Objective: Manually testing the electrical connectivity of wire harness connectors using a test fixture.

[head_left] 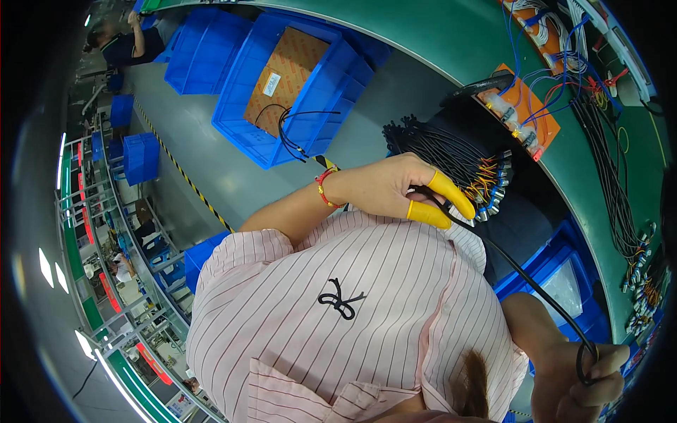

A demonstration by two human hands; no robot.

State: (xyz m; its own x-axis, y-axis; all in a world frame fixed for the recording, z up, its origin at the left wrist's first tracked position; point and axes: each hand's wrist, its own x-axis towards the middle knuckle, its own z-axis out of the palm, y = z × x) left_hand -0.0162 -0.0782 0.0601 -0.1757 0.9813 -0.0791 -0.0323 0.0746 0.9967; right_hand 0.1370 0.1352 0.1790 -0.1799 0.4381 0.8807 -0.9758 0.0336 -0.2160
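Note:
My left hand (416, 190), with yellow finger cots on its fingertips and thumb, is closed around a thin black cable (518, 264). From there the cable slants down to my right hand (585, 374), whose bent fingers are closed on it; a small loop of the cable stands out between them. Just beyond my left hand lies a thick bundle of black cables (444, 144) on dark cloth. Short orange wires and round metal connectors with blue parts show at its near end. Thin black cable ends (285, 130) stick out past my left wrist, in front of a blue crate.
The blue crate (233, 106) on the floor holds a brown cardboard piece (289, 67). A green workbench (430, 35) curves along the right, carrying an orange wired board (525, 113) and hanging black cables (610, 183). Another blue bin (592, 282) stands beneath it. A person (130, 42) is far left.

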